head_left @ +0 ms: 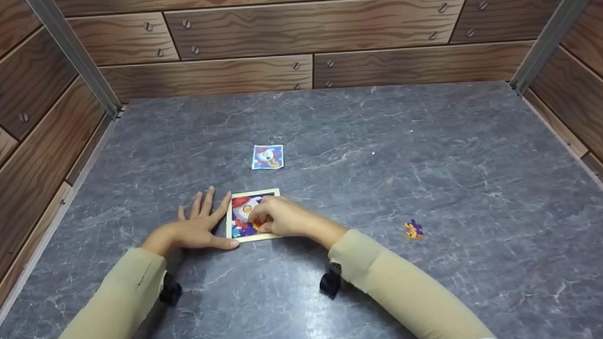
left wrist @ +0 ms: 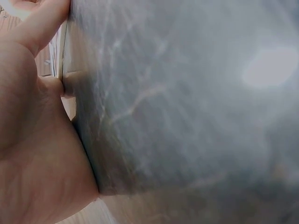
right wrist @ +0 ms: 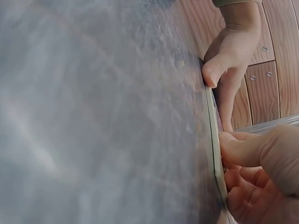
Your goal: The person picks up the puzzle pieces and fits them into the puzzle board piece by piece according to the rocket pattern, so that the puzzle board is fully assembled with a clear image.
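Note:
A small jigsaw puzzle in a pale square frame (head_left: 254,238) lies flat on the table, with a red, white and purple picture. My left hand (head_left: 195,228) rests beside it with fingers spread, the thumb and index finger touching its left side. Over the right part of the puzzle, my right hand (head_left: 283,218) has its fingers curled and pinches a puzzle piece, mostly hidden under the fingertips. The right wrist view shows the thumb and fingers of the right hand (right wrist: 266,163) close together at the frame's edge.
Beyond the frame lies a small picture card (head_left: 268,157) with a rocket on blue. One loose orange and purple puzzle piece (head_left: 414,230) sits off to the right on the grey marbled table (head_left: 456,159). Wood-patterned walls (head_left: 316,28) surround the table's back and sides.

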Tool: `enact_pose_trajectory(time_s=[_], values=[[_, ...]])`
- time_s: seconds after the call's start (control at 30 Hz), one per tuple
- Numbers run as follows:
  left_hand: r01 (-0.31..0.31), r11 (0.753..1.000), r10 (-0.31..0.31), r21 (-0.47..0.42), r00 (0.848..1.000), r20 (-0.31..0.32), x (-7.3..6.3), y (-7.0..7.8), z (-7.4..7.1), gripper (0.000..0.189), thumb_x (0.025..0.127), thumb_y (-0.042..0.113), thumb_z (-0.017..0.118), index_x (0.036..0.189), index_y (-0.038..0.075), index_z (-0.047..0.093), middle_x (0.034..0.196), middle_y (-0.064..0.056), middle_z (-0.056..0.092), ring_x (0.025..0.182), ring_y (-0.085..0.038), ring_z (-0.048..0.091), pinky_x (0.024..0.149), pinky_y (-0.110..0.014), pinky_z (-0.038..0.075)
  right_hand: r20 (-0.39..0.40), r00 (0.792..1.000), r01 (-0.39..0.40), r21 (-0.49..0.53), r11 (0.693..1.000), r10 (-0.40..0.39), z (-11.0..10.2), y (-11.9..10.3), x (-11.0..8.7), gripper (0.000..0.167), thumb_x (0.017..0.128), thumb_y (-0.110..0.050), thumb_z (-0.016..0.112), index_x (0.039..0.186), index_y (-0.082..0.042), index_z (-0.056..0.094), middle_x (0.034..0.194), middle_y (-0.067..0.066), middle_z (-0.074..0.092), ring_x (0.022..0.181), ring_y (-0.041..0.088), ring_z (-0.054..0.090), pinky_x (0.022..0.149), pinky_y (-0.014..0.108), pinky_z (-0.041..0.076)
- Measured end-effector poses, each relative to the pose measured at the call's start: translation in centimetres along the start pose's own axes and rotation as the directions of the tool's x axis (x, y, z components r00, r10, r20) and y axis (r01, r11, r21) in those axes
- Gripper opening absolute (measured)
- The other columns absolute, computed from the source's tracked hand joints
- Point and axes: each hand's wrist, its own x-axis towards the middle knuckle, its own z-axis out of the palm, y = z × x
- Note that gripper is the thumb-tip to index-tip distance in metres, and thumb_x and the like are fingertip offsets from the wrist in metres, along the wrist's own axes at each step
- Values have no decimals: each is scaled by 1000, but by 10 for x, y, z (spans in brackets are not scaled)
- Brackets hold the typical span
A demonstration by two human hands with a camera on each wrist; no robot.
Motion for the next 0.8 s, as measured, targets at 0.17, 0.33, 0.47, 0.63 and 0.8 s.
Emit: enact_pose_trajectory(time_s=[0.17, 0.33, 0.47, 0.63, 0.8], values=[[-4, 1000, 5, 3, 1000, -9, 0, 1, 0, 113, 74, 72, 57, 149, 23, -13, 146, -20, -30, 131, -40, -29, 93, -68, -18, 20, 1000, 17, -29, 999, -16, -1, -3, -1, 26, 79, -3, 70, 104, -8, 73, 85, 6, 57, 77, 17, 53, 70, 26, 43], [-11, 1000, 11, -2, 1000, -11, 1, 0, 1, 113, 73, 73, 56, 149, 23, -12, 146, -20, -30, 131, -40, -30, 93, -68, -18, 27, 1000, 17, -19, 1000, -16, -2, -2, -2, 26, 79, -3, 71, 105, -8, 73, 85, 6, 56, 77, 17, 52, 70, 26, 43], [-12, 1000, 12, 3, 1000, -7, 2, 0, 1, 113, 74, 72, 57, 149, 22, -12, 146, -20, -30, 131, -40, -29, 93, -68, -18, 10, 1000, 16, 26, 1000, -16, -4, 0, -5, 25, 78, 0, 69, 103, -4, 72, 87, 9, 59, 79, 19, 56, 72, 25, 45], [-11, 1000, 11, 6, 1000, -8, 2, 0, 2, 113, 74, 71, 57, 149, 23, -12, 146, -19, -31, 131, -40, -29, 93, -69, -18, -45, 999, 24, 55, 998, -21, -13, 0, -13, 25, 77, 6, 64, 99, -3, 72, 87, 8, 59, 79, 18, 54, 71, 26, 44], [-8, 1000, 8, -3, 1000, 3, 2, -1, 0, 112, 74, 71, 57, 149, 24, -13, 146, -18, -32, 131, -39, -30, 93, -69, -17, -84, 996, 28, 72, 997, -22, -24, 1, -25, 24, 79, 1, 67, 103, -3, 70, 91, 8, 59, 77, 17, 55, 69, 27, 46]])
